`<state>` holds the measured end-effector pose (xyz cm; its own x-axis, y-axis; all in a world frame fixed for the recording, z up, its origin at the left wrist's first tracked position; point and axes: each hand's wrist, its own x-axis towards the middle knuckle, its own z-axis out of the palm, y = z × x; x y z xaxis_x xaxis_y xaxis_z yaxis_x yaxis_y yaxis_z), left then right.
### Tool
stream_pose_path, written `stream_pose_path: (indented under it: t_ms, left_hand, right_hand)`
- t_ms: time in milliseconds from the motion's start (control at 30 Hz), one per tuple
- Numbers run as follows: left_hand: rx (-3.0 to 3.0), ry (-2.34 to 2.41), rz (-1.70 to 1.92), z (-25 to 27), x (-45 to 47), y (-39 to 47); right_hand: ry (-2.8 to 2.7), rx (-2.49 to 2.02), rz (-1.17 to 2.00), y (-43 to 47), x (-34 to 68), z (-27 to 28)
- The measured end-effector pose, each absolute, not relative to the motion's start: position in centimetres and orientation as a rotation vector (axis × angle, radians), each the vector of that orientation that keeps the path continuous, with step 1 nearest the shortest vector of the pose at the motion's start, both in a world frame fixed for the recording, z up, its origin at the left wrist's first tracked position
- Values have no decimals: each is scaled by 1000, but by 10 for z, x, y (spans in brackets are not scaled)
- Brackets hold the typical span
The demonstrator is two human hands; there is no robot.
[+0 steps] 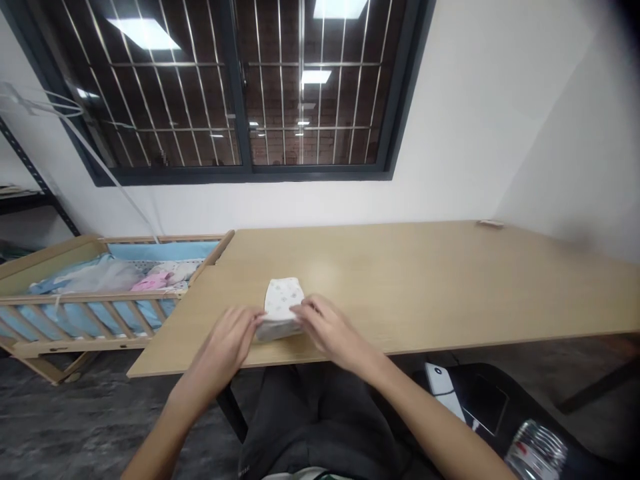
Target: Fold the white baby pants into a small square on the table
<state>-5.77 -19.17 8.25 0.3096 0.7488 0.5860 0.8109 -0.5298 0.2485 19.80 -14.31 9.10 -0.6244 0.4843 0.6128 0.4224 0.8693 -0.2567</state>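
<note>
A small white folded cloth with a faint printed pattern lies near the front edge of the wooden table. Its near part is lifted a little off the tabletop between my hands. At the cloth's left near corner, the fingers of my left hand are pinched on its edge. My right hand grips the opposite corner on the right, thumb and fingers closed. The underside of the cloth is in shadow, so its layers there are hard to make out.
The wooden table extends far to the right. At left stands a wooden crib with blue padding and pink cloth. A white phone-like device and a plastic bottle rest on a black surface below the table, right.
</note>
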Motion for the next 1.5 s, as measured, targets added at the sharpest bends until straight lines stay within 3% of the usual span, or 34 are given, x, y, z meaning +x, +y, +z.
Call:
stream_pose_path:
  t_ms: [200, 500, 700, 833, 1100, 1233, 1500]
  left_hand:
    - [-2323, -1862, -677, 108, -47, -90]
    - [-2219, -2099, -316, 69, -22, -11]
    - [-2158, -2078, -332, 63, -7, -43]
    - [-2210, -1973, -377, 35, 17, -106]
    - [-2124, -2019, -409, -18, 45, -161]
    - [-2142, -2045, -383, -18, 41, -158]
    - [-2086, -2008, -446, -26, 39, -159]
  right_hand:
    - [-2179, -820, 352, -25, 172, 85]
    - [-2301, -1196, 437, 80, 144, 22]
    - [-2301, -1188, 399, 78, 144, 18]
    - [-2391, -940, 329, 44, 144, 38]
    - [-2890, -311, 704, -43, 132, 36]
    - [-2910, -475, 779, -27, 134, 17]
    - [-2912, -774, 503, 43, 131, 4]
